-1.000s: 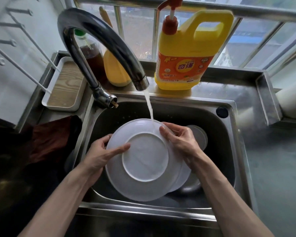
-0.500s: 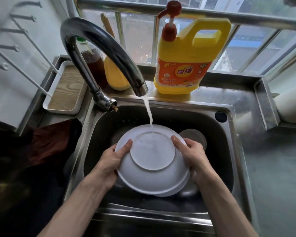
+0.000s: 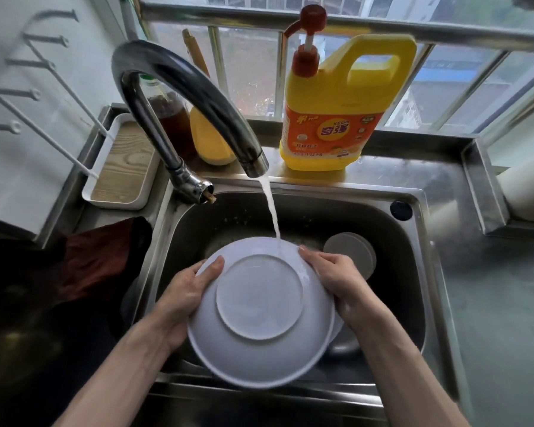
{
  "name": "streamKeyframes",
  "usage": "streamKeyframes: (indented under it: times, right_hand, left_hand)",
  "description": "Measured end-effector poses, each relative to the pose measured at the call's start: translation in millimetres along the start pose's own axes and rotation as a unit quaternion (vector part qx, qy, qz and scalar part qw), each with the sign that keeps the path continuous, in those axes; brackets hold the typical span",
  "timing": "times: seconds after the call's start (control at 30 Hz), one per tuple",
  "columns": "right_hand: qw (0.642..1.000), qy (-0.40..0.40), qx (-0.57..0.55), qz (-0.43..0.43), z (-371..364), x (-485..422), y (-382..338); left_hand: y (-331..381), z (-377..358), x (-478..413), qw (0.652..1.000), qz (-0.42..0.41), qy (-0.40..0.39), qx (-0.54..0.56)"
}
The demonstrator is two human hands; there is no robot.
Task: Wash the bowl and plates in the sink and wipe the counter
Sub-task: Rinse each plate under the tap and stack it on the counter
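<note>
A white plate (image 3: pixel 259 306), underside up, is held over the steel sink (image 3: pixel 413 272). My left hand (image 3: pixel 188 291) grips its left rim and my right hand (image 3: pixel 336 278) grips its right rim. Water from the curved tap (image 3: pixel 179 97) falls onto the plate's far edge beside my right fingers. A second white dish edge (image 3: pixel 338 326) shows under the plate at the right. A small upturned dish (image 3: pixel 350 252) lies in the sink behind my right hand.
A yellow detergent jug (image 3: pixel 336 118) with a red pump stands on the ledge behind the sink. A dark bottle (image 3: pixel 170 115) and a yellow bottle (image 3: pixel 210 143) stand by the tap. A white tray (image 3: pixel 124 167) sits left. A dark red cloth (image 3: pixel 96 260) lies on the left counter. Grey counter (image 3: pixel 500 303) extends right.
The plate has been turned and tilted under the stream, coming nearer to me. Both hands shifted along its rim while keeping hold.
</note>
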State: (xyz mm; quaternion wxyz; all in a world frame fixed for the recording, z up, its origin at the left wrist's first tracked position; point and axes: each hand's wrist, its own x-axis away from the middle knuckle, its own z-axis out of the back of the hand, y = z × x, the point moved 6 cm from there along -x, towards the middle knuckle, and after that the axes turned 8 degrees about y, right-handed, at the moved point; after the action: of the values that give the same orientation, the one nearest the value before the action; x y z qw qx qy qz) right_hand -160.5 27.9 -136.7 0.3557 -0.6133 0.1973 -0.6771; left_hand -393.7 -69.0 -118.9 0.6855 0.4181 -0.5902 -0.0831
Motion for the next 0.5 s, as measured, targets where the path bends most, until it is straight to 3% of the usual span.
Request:
streamKeyframes:
  times: [0.13, 0.23, 0.37, 0.5]
  right_hand:
    - [0.998, -0.012, -0.045, -0.035, -3.0, 5.0, 17.0]
    - [0.999, 0.039, -0.037, -0.009, -9.6, 3.8, 24.8]
    - [0.99, 0.135, -0.029, 0.023, 0.8, -3.4, 18.9]
    - [0.994, 0.079, 0.049, 0.059, -9.0, -6.3, 5.0]
  left_hand:
    - [-19.9, 11.2, 11.7, 0.985, -0.02, 0.069, 0.155]
    - [-31.1, 7.6, 20.8, 0.978, -0.001, 0.049, 0.204]
    - [-20.9, 5.3, 25.2, 0.991, 0.022, -0.026, 0.129]
    - [-4.8, -0.9, 15.6, 0.996, 0.062, -0.038, 0.043]
